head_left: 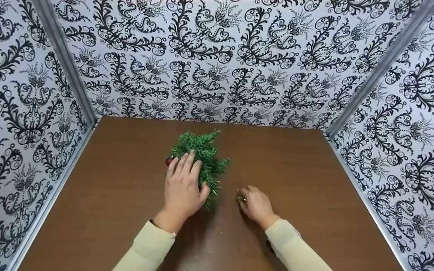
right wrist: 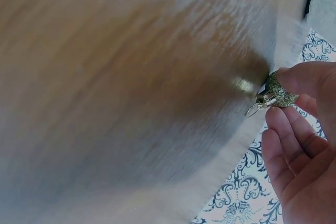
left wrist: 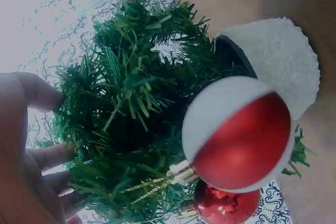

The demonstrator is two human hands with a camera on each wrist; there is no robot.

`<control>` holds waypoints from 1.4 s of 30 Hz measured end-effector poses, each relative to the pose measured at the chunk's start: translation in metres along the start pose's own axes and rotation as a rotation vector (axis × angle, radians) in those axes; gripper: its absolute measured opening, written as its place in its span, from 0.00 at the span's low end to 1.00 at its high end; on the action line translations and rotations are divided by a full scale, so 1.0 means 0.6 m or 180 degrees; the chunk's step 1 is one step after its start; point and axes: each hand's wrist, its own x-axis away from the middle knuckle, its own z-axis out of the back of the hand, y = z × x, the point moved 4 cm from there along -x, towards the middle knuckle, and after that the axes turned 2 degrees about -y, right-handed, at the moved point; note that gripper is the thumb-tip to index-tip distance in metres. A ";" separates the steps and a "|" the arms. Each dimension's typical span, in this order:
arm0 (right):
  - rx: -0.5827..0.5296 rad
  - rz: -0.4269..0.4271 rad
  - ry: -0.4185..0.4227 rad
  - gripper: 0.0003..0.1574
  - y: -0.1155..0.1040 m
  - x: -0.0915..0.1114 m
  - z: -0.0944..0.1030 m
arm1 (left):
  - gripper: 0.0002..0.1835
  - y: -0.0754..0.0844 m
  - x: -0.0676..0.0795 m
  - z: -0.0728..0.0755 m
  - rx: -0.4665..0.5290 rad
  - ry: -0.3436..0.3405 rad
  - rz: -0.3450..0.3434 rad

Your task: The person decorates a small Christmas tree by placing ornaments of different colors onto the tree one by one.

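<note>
A small green artificial Christmas tree (head_left: 205, 146) is under my left hand (head_left: 185, 188), whose fairly straight fingers rest on its branches. In the left wrist view, the thumb and fingertips of that hand touch the green tree (left wrist: 131, 87). Two ornaments hang on it: a red-and-white bauble (left wrist: 241, 135) with a gold cord and a shiny red bauble (left wrist: 227, 203) below. A white fuzzy base (left wrist: 281, 59) shows at the tree's foot. Right of the tree, my right hand (head_left: 256, 203) pinches a gold glitter bauble (right wrist: 281, 90) between thumb and fingers, close above the table, its metal loop (right wrist: 253, 109) sticking out.
The brown wooden table (head_left: 296, 169) is enclosed by patterned black-and-white panels (head_left: 209, 56) at the back and both sides. Grey metal posts (head_left: 66, 64) stand at the back corners. Tiny light specks lie on the wood near the front.
</note>
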 end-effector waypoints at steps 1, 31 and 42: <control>-0.0026 -0.0003 -0.0003 0.06 0.000 0.000 0.000 | 0.29 -0.001 -0.001 0.000 0.0003 -0.0022 0.0006; 0.0024 -0.0040 -0.0024 0.09 -0.001 0.000 0.000 | 0.33 -0.019 -0.006 -0.001 0.0104 -0.0326 -0.0134; -0.0045 -0.0013 0.0051 0.05 -0.001 -0.001 -0.001 | 0.30 -0.025 -0.007 -0.006 0.0291 -0.0292 -0.0162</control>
